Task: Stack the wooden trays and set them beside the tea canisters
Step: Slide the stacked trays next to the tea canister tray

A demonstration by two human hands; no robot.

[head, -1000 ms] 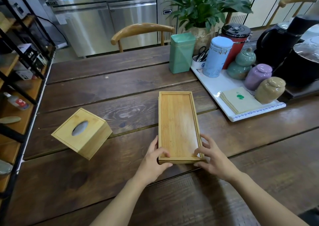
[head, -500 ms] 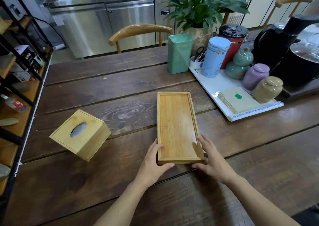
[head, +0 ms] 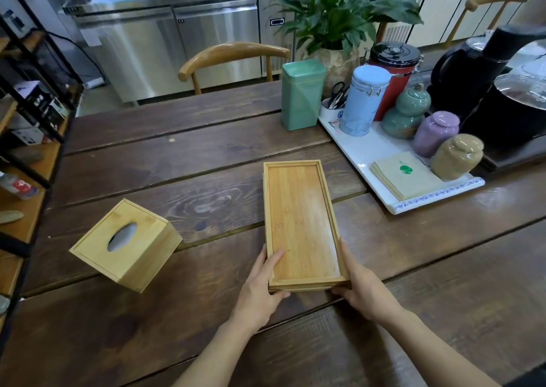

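A stack of light wooden trays [head: 301, 218] lies lengthwise on the dark wooden table [head: 183, 162], its near end raised a little. My left hand [head: 260, 289] grips the near left corner, thumb inside the top tray. My right hand [head: 360, 289] holds the near right corner from the side and below. The tea canisters stand at the back right: a green tin [head: 301, 94] on the table, a pale blue canister [head: 365, 100] and a red one with a black lid [head: 394, 70] on a white tray [head: 369, 153].
A wooden tissue box [head: 125, 245] sits to the left. On the white tray are small ceramic jars [head: 435, 134], napkins [head: 404, 174] and a cup with scissors [head: 334, 103]. Black kettles [head: 478, 70], a plant [head: 339, 17], a chair [head: 233, 55] and a left shelf rack [head: 26, 120] surround the table.
Both hands have closed tighter on the stack's near corners; my left thumb now lies inside the top tray, and the near end has come up slightly.
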